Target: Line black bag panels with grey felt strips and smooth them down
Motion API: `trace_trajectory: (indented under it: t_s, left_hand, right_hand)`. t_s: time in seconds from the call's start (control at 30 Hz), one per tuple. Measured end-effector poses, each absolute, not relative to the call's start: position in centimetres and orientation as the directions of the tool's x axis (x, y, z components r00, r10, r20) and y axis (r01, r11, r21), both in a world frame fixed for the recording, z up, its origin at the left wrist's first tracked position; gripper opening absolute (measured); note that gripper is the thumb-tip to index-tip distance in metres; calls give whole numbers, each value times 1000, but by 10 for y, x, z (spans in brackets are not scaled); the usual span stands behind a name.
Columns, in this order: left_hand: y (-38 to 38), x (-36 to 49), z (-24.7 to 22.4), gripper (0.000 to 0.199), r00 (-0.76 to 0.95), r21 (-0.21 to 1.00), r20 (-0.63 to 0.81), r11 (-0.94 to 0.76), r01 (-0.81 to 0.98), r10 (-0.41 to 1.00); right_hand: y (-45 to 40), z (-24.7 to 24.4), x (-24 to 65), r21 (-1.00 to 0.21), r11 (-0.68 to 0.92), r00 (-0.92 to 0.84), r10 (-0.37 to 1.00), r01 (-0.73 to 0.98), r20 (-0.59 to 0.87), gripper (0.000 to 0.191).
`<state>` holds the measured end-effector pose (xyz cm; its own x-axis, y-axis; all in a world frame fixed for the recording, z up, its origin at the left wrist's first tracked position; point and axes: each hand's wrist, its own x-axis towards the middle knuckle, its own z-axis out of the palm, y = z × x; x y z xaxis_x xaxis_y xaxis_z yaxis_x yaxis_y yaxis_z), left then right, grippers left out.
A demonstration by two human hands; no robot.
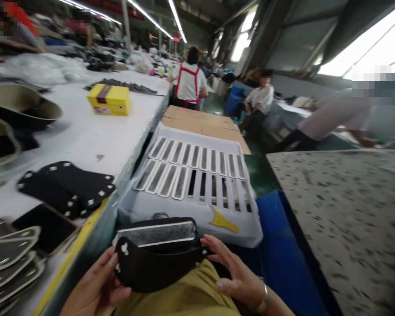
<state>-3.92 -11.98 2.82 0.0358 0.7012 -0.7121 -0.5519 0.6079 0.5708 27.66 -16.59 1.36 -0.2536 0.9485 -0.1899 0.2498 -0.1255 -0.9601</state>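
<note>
In front of my lap is a curved black piece (154,270) with small white patches at its ends, perhaps leather or fabric. My left hand (97,278) is closed on its left end, thumb on top. A grey strip with a white border (161,233) lies in the piece's upper side. My right hand (238,274) is at the other end with fingers spread and thumb apart, fingertips close to the edge or touching it. Just beyond stands a pale slotted rack (131,208) bearing two rows of similar white-edged strips (166,181). A yellow flat tool (224,220) rests on it.
More black pieces (66,186) and stacked grey pieces (13,261) lie on the white table (118,131) at left, with a yellow box (108,100). Cardboard (200,120) lies behind the rack. A blue bin (286,250) and speckled surface (349,210) are at right. Several people work nearby.
</note>
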Motion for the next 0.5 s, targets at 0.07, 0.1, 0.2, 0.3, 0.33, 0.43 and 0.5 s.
trace_trajectory:
  t_s: [0.07,0.1,0.2,0.3,0.33,0.43,0.5]
  left_hand:
    - [-126,-50,28,42,16,560,-706,572,-600,708]
    - [-130,-53,27,41,12,548,-707,558,-623,707]
    - [-136,-60,17,39,-55,557,-711,513,-653,701]
    - [-131,-66,0,29,-137,705,-626,482,-521,768]
    - [-127,-68,-6,25,-154,769,-582,480,-421,798]
    - [-107,-73,-19,25,-184,872,-489,481,-88,853]
    - [-91,-77,-25,29,-187,864,-469,492,105,863]
  right_hand:
    - [-141,15,260,-938,-154,-400,874,312,-276,81]
    - [-132,14,254,-916,-201,-441,827,348,-349,67]
    - [-114,10,247,-844,-376,-485,695,383,-530,27]
    - [-101,7,246,-805,-465,-403,700,368,-589,28]
    - [-98,6,247,-798,-474,-356,721,372,-594,32]
    - [-89,-8,254,-778,-489,-235,765,394,-600,44]
    - [-82,-25,262,-764,-483,-181,783,427,-596,51]
